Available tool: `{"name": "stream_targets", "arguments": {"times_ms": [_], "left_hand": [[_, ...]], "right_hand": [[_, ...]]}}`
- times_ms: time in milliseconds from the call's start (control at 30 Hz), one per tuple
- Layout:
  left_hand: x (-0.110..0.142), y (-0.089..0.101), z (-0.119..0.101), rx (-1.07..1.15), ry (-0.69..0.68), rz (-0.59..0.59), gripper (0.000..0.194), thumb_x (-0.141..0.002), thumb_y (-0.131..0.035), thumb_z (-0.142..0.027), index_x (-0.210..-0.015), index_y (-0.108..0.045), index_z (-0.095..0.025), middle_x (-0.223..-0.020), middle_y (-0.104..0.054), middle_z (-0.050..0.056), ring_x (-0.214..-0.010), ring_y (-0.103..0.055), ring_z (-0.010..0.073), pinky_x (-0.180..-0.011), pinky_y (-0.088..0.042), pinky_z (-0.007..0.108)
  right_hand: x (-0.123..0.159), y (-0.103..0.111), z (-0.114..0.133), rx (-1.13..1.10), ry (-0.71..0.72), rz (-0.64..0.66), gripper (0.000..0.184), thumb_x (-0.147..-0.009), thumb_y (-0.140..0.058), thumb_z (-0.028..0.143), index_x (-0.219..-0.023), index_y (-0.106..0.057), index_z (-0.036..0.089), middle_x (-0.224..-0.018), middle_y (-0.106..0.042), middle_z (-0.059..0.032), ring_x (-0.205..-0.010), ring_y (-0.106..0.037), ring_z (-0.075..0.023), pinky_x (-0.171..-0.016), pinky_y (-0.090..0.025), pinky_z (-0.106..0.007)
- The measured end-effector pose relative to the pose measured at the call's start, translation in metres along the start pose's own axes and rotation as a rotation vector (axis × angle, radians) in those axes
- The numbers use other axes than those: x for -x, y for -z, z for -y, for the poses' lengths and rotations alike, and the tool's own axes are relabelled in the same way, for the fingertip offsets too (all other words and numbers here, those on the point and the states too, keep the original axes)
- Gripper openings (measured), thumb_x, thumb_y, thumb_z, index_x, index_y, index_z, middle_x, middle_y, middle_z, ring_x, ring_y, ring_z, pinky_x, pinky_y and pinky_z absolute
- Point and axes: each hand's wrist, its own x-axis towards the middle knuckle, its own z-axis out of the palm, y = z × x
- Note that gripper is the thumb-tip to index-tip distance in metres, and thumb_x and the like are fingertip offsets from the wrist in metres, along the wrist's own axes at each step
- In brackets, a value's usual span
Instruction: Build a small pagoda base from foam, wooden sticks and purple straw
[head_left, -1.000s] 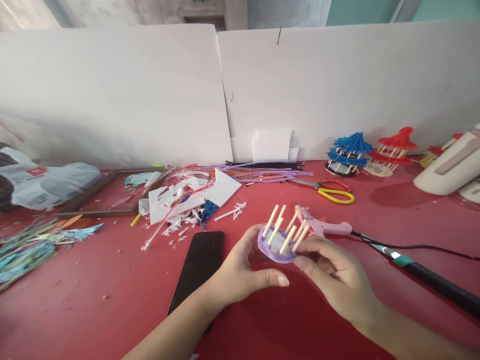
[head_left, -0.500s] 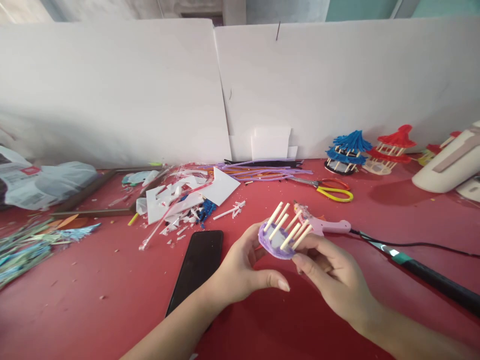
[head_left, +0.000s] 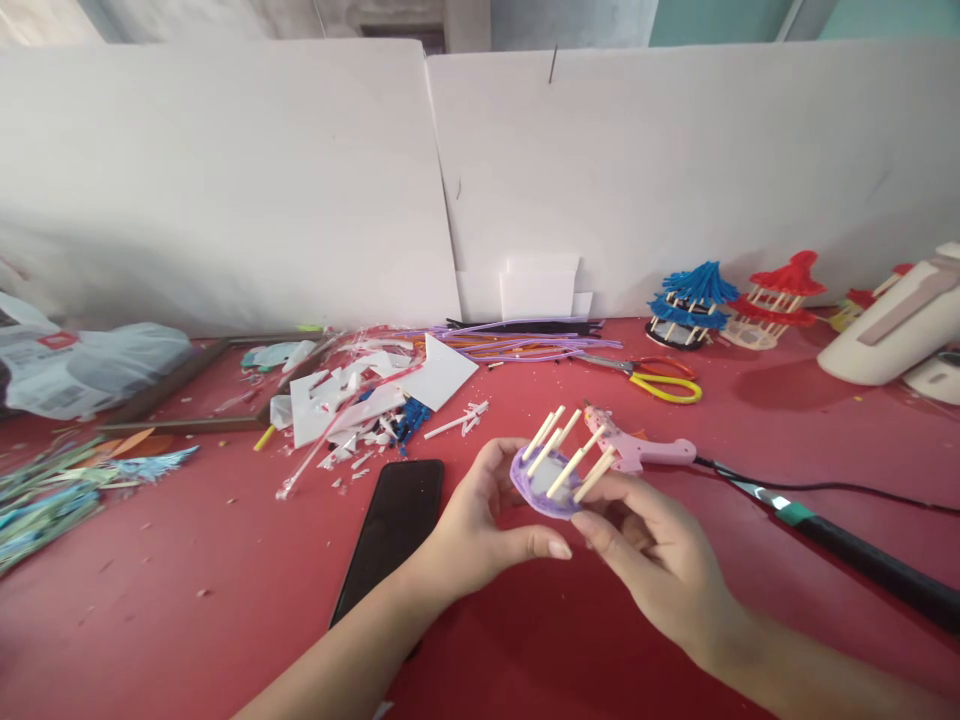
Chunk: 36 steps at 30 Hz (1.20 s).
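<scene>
Between my hands is a small round model pavilion base (head_left: 551, 476) with a fuzzy purple rim and a pale grey middle. Several cream sticks stand up from it, tilted to the right in view. My right hand (head_left: 660, 555) pinches the near right edge of the rim between thumb and fingers. Curled around the left and far side of the base are the fingers of my left hand (head_left: 480, 540); its thumb sticks out below, off the piece. The fingertips behind the base are hidden. Just beyond my right hand lies a pink glue gun (head_left: 652, 453).
A black phone (head_left: 390, 535) lies by my left forearm. Paper scraps (head_left: 375, 400), purple pipe cleaners (head_left: 517, 345) and yellow-and-red-handled scissors (head_left: 664, 387) are farther back. Blue (head_left: 694, 305) and red (head_left: 780, 300) model pavilions stand right, near a white pitcher (head_left: 877, 325). A black-handled tool (head_left: 862, 550) lies right.
The base has turned slightly in my hands, so the sticks look more spread apart. Both hands and the base sit a little farther left in view.
</scene>
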Motion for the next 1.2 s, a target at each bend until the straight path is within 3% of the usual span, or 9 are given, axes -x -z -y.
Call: {"name": "stream_targets", "arguments": {"times_ms": [200, 567, 800, 1200], "left_hand": [[0.0023, -0.0005, 0.0057, 0.063, 0.047, 0.011, 0.061, -0.058, -0.088, -0.019, -0.109, -0.054, -0.024, -0.106, -0.064, 0.004, -0.094, -0.063, 0.0202, -0.083, -0.05, 0.033], [0.0013, -0.0009, 0.0001, 0.061, 0.027, 0.024, 0.049, -0.065, -0.083, -0.015, -0.106, -0.057, -0.023, -0.104, -0.064, 0.002, -0.091, -0.064, 0.0159, -0.088, -0.049, 0.031], [0.001, -0.0021, 0.0032, 0.157, 0.046, 0.02, 0.05, -0.067, -0.081, -0.014, -0.11, -0.057, -0.022, -0.112, -0.068, 0.006, -0.099, -0.066, 0.0201, -0.09, -0.05, 0.033], [0.0011, -0.0022, -0.0037, 0.211, 0.056, 0.058, 0.039, -0.076, -0.074, -0.008, -0.11, -0.059, -0.019, -0.099, -0.072, 0.004, -0.089, -0.069, 0.0127, -0.083, -0.053, 0.022]], "right_hand": [[-0.0007, 0.0026, -0.0025, 0.067, 0.109, -0.023, 0.004, -0.084, -0.065, 0.023, -0.087, -0.063, 0.024, -0.07, -0.061, 0.0042, -0.054, -0.053, -0.0074, -0.049, -0.044, -0.018], [0.0025, 0.0022, -0.0011, 0.118, 0.168, -0.024, 0.006, -0.084, -0.064, 0.021, -0.081, -0.059, 0.023, -0.064, -0.058, 0.0043, -0.049, -0.047, -0.0076, -0.046, -0.04, -0.02], [0.0035, 0.0026, -0.0038, 0.15, 0.129, -0.034, 0.006, -0.086, -0.061, 0.024, -0.081, -0.058, 0.022, -0.062, -0.055, 0.0038, -0.049, -0.046, -0.0088, -0.046, -0.039, -0.022], [0.0021, 0.0035, -0.0019, 0.152, 0.112, -0.037, 0.005, -0.086, -0.061, 0.024, -0.082, -0.059, 0.022, -0.064, -0.057, 0.0037, -0.052, -0.048, -0.0091, -0.048, -0.041, -0.021]]}}
